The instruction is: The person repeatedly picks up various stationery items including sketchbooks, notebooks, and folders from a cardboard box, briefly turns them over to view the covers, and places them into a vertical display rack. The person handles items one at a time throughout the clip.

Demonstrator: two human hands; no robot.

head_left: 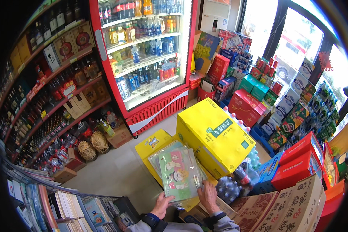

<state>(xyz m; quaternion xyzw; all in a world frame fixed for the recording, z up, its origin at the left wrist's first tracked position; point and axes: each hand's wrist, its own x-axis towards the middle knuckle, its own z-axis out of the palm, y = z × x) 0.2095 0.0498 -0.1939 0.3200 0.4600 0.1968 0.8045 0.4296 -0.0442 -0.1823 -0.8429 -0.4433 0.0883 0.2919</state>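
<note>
A green booklet (174, 170) printed with cartoon rabbits lies tilted in front of me, with clear plastic about it. My left hand (162, 205) pinches its lower left corner, thumb on top. At its right edge, the fingers of my right hand (208, 196) are curled closed on the booklet and its plastic. Under it are more clear plastic sleeves (155, 159), over an open yellow carton (143, 146) whose flap is folded out to the left. A large closed yellow carton (205, 131) stands just beyond, to the right.
A red-framed drinks fridge (143, 115) stands ahead. Bottle shelves (50, 75) line the left wall. Books fill a wire rack (85, 193) at lower left. Brown cartons (274, 208) and red boxes (297, 166) crowd my right, beside wrapped bottles (229, 189). Grey floor (104, 166) shows between.
</note>
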